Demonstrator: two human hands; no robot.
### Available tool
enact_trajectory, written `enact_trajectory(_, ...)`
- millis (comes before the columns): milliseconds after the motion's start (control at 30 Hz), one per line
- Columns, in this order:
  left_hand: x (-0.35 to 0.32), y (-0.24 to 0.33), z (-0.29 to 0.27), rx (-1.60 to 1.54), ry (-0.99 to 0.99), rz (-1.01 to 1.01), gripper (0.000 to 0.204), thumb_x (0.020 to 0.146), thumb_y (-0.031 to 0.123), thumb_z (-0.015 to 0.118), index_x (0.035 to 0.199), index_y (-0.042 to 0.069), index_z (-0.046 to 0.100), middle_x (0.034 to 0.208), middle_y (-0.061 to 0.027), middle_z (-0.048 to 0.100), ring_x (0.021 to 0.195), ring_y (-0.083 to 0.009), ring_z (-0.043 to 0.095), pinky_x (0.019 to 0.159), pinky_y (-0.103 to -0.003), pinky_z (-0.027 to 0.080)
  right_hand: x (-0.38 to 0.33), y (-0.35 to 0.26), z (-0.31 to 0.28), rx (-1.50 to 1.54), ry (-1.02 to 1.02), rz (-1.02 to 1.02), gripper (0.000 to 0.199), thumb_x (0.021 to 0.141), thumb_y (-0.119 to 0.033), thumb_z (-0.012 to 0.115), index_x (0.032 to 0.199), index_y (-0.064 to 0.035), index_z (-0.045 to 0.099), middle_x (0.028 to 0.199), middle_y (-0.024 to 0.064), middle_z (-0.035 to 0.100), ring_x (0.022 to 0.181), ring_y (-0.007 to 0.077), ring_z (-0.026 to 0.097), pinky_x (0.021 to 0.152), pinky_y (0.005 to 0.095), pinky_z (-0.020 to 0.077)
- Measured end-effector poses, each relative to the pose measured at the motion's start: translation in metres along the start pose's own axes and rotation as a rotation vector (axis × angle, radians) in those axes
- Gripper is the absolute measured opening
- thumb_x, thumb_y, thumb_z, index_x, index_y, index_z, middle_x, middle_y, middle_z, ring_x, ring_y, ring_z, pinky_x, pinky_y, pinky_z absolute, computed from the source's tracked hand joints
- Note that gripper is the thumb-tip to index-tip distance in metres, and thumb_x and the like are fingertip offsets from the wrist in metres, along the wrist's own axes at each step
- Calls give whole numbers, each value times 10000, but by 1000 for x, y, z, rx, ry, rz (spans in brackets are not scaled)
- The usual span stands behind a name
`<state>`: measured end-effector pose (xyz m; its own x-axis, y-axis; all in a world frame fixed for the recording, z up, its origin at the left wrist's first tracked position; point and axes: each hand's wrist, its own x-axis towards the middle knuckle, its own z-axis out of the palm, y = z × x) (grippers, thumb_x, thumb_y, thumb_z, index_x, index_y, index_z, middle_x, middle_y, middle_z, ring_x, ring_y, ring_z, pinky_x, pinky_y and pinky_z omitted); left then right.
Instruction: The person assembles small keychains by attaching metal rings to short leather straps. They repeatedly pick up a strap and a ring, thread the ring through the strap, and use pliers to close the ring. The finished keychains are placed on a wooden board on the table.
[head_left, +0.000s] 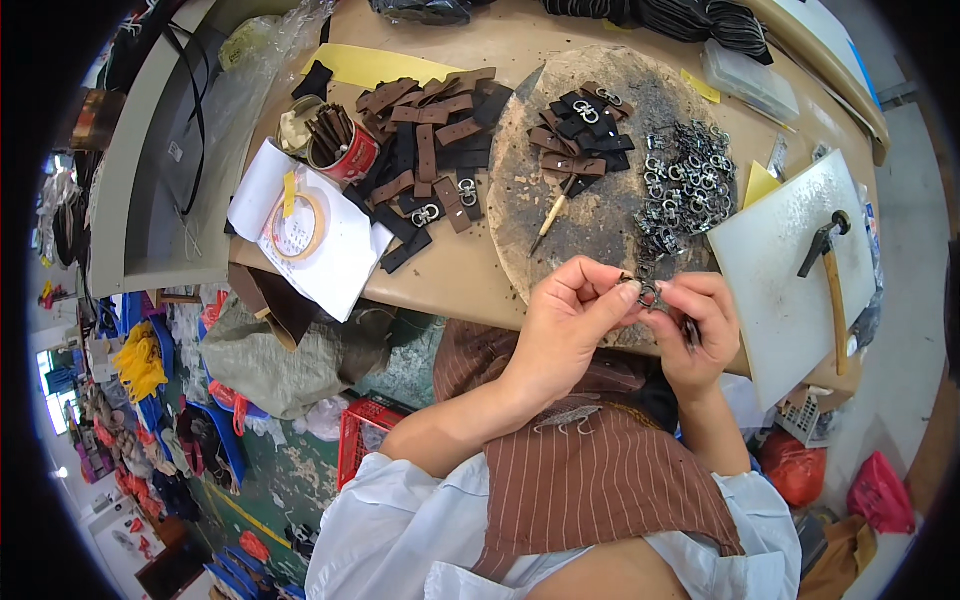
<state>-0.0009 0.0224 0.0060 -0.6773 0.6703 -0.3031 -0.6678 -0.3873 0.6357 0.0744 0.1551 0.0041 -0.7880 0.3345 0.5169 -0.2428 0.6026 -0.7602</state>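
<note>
My left hand (575,310) and my right hand (703,322) meet at the near edge of a round, worn wooden board. Between their fingertips they pinch a small metal ring buckle (647,293). Its finer shape is partly hidden by the fingers. Just beyond lies a heap of similar metal ring buckles (690,180). Left of the heap sits a small pile of brown and black strap pieces (580,140), some fitted with shiny metal rings. A pointed tool with a pale wooden handle (552,215) lies on the round board (520,190).
A hammer (832,270) rests on a white slab (790,250) at the right. Further left are more strap pieces (425,140), a red tin (355,160) of brown strips, and an open notepad with a tape roll (300,225). A red crate (355,435) stands below the table.
</note>
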Motion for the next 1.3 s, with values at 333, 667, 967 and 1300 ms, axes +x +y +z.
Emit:
enact_trajectory(333,-5,7,7,223,-29,153,89,842,3,582,871,16,499,819,-12,576,756,-35,559,660,-175,462,14,-3,-13,-86,-53,-284,243,651,-55,761,859,-6,646,792,86,589,648,185,577,533,257,475)
enact_trajectory(667,-1,6,10,289,-22,124,103,829,-3,591,909,10,527,821,-15,571,756,-48,554,697,-190,472,9,14,-1,-39,18,-388,169,666,59,689,790,4,588,712,65,526,527,164,523,421,261,406)
enact_trajectory(967,2,13,-4,47,-11,-70,310,846,-4,560,1149,25,503,891,-56,605,802,-117,608,723,-242,527,5,-6,4,49,-41,-31,273,694,-51,729,937,-41,605,775,61,550,591,119,499,523,234,411)
enact_trajectory(1300,-13,34,-15,220,-200,-267,354,804,15,622,1126,-19,478,829,-44,615,732,-80,599,667,-204,505,40,-5,-27,380,-624,41,296,655,-78,761,934,-50,669,770,62,591,618,144,555,515,242,430)
